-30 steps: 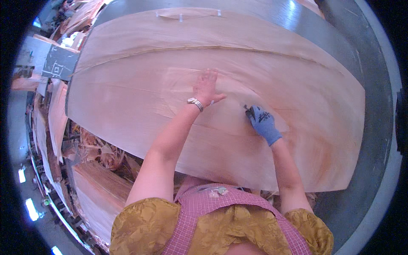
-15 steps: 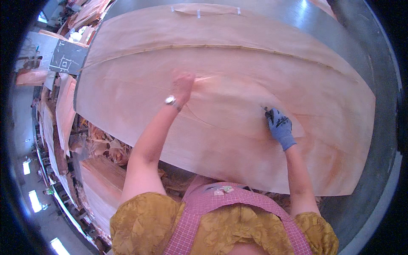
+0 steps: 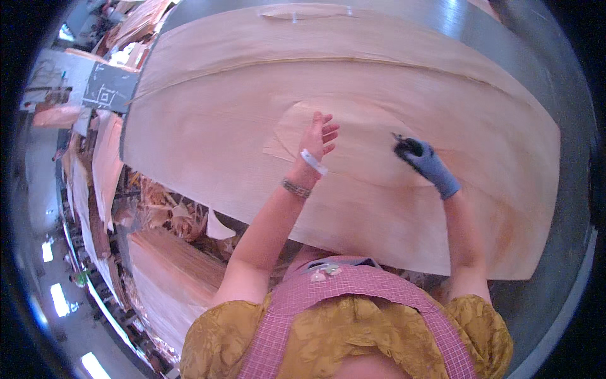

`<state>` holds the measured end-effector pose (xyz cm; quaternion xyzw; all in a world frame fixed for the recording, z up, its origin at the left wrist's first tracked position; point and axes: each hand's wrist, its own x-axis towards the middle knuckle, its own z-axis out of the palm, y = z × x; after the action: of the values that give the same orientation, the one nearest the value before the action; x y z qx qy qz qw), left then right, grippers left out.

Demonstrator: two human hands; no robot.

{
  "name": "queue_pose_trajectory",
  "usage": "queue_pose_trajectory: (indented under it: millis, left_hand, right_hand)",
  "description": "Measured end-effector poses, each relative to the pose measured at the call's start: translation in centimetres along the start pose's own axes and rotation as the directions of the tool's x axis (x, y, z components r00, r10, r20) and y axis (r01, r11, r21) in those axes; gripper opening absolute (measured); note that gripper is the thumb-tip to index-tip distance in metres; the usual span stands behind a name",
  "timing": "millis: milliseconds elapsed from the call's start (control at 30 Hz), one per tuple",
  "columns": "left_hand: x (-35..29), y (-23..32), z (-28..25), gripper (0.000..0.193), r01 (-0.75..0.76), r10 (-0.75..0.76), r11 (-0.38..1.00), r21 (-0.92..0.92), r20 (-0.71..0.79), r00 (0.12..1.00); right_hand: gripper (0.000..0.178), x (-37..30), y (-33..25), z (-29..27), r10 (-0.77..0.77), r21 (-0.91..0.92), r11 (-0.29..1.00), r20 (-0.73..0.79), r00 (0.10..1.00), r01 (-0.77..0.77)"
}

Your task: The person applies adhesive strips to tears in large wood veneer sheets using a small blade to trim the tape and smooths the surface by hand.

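Note:
A large pale wood veneer sheet (image 3: 214, 145) covers most of the table in front of me. Over its middle is my left hand (image 3: 320, 134), bare, with fingers apart and nothing in them. A white band and a patterned bracelet circle that wrist. My right hand (image 3: 421, 161), in a blue and black glove, is closed around a small dark pointed tool (image 3: 397, 137) whose exact kind is too small to make out. Between the hands lies a veneer patch (image 3: 360, 139) with a curved outline, flat on the sheet. A pale veneer scrap (image 3: 219, 225) hangs by the sheet's near-left edge.
The grey tabletop (image 3: 530, 69) shows beyond the sheet at the back and right. Veneer shreds (image 3: 167, 211) and a veneer stack (image 3: 180, 271) sit at the near left. A dark board with white markings (image 3: 108, 87) stands far left. Tape strips mark the sheet's far part.
My left hand has moved right and gone from closed to spread fingers. My right hand has risen slightly, turning, with the tool. A pale scrap now shows below the sheet's near-left edge.

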<state>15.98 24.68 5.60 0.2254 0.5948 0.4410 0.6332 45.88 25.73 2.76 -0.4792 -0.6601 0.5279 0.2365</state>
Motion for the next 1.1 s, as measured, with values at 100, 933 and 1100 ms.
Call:
queue_pose_trajectory:
  millis: [100,933,1100]
  left_hand:
    - [-0.8,-2.4,5.6,0.073,-0.129,0.133,0.983,0.132,-0.021,0.991]
    - [-3.1,-18.0,20.8,0.050,-0.795,0.222,-0.388,0.466,0.885,0.410]
    - [-3.6,-18.2,20.1,0.058,-0.839,0.219,-0.205,0.504,0.859,0.463]
  right_hand:
    - [0.033,-2.7,-4.1,4.8,-0.096,0.271,0.957,-0.039,0.995,0.103]
    - [0.035,-14.7,9.5,-4.4,0.464,-0.085,0.811,-0.510,0.724,-0.579]
    - [0.040,-17.4,10.2,-4.5,0.360,-0.297,0.705,-0.633,0.686,-0.644]
